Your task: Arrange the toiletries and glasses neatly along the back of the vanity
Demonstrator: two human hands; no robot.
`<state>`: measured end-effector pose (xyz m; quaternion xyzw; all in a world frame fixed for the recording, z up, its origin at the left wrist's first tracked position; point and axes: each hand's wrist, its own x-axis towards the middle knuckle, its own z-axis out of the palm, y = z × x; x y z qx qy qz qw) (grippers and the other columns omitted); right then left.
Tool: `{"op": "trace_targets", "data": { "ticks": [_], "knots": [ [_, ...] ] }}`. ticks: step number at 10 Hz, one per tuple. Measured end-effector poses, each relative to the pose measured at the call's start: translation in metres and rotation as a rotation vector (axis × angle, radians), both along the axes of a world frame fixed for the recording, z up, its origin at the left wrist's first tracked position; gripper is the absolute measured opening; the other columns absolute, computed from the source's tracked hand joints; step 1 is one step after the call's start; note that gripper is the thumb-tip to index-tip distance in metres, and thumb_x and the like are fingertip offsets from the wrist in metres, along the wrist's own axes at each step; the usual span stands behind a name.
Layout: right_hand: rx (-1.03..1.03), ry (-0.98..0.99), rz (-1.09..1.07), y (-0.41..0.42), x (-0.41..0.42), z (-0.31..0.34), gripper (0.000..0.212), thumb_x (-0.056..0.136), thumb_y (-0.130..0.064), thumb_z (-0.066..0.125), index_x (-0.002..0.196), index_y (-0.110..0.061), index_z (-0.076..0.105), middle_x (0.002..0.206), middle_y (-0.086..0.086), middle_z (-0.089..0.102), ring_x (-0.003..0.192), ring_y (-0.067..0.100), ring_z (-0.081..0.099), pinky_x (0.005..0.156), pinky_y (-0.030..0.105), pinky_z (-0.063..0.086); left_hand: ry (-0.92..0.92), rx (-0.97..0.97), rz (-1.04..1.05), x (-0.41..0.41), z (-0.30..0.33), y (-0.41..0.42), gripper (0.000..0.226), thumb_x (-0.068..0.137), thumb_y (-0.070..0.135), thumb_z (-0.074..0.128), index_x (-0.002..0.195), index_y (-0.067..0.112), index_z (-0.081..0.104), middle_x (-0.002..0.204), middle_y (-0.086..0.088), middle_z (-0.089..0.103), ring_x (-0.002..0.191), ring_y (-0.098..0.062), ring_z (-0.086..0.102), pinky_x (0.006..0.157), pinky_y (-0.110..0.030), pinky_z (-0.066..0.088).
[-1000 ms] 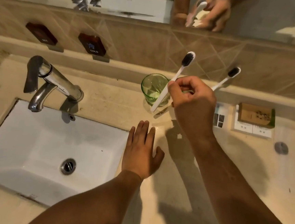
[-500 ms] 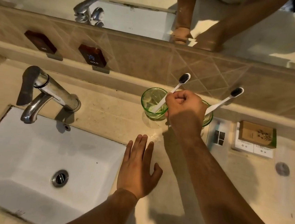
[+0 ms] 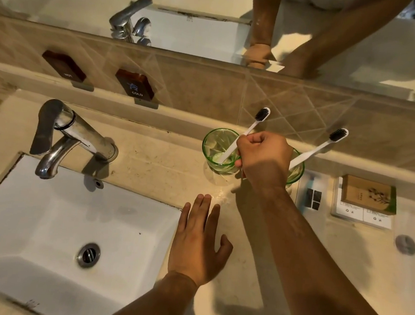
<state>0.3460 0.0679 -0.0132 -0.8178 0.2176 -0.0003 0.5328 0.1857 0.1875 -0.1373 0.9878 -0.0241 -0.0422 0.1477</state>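
Lowered since earlier: toothbrush (image 3: 243,140) now stands in left glass (image 3: 220,151) at worktop (image 3: 165,163) back, right hand (image 3: 264,159) fingers curled around its handle. Left hand (image 3: 197,242) flat, fingers spread. Next: release, then straighten.

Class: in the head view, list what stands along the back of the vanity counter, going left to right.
Faucet → left green glass → right hand → right green glass → flat sachet → brown box.
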Motion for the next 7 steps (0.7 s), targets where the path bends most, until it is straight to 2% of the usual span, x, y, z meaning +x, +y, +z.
{"op": "trace_targets", "data": {
  "ticks": [1, 4, 6, 7],
  "knots": [
    [0.002, 0.055, 0.01, -0.002, 0.005, 0.002, 0.017, 0.087, -0.017, 0.066, 0.072, -0.013, 0.073, 0.048, 0.003, 0.067, 0.03, 0.011, 0.055, 0.039, 0.033, 0.057, -0.007, -0.006, -0.009, 0.001, -0.001, 0.001, 0.066, 0.091, 0.048, 0.043, 0.151, 0.02, 0.036, 0.164, -0.006, 0.028, 0.156, -0.02, 0.012, 0.122, -0.049, 0.025],
    [0.021, 0.099, 0.034, -0.005, 0.002, 0.001, 0.014, 0.087, -0.015, 0.067, 0.076, -0.008, 0.073, 0.054, 0.008, 0.069, 0.03, 0.01, 0.055, 0.04, 0.034, 0.058, -0.005, 0.024, -0.013, 0.0, -0.002, 0.001, 0.067, 0.092, 0.052, 0.041, 0.151, 0.022, 0.034, 0.164, -0.005, 0.027, 0.155, -0.022, 0.014, 0.123, -0.05, 0.026],
    [0.008, 0.092, 0.066, -0.007, 0.001, 0.007, 0.017, 0.088, -0.02, 0.068, 0.074, -0.011, 0.073, 0.052, 0.006, 0.069, 0.034, 0.017, 0.058, 0.045, 0.042, 0.06, -0.023, 0.009, -0.038, 0.001, 0.003, 0.002, 0.066, 0.092, 0.051, 0.042, 0.15, 0.021, 0.036, 0.164, -0.007, 0.028, 0.155, -0.023, 0.015, 0.123, -0.051, 0.024],
    [-0.014, -0.012, 0.084, -0.008, -0.01, 0.008, 0.019, 0.09, -0.025, 0.067, 0.076, -0.014, 0.073, 0.055, 0.008, 0.069, 0.046, 0.025, 0.066, 0.055, 0.047, 0.061, -0.028, 0.021, -0.047, 0.003, 0.005, 0.0, 0.067, 0.092, 0.051, 0.041, 0.15, 0.017, 0.038, 0.164, -0.01, 0.029, 0.155, -0.025, 0.016, 0.123, -0.052, 0.022]
  ]
}}
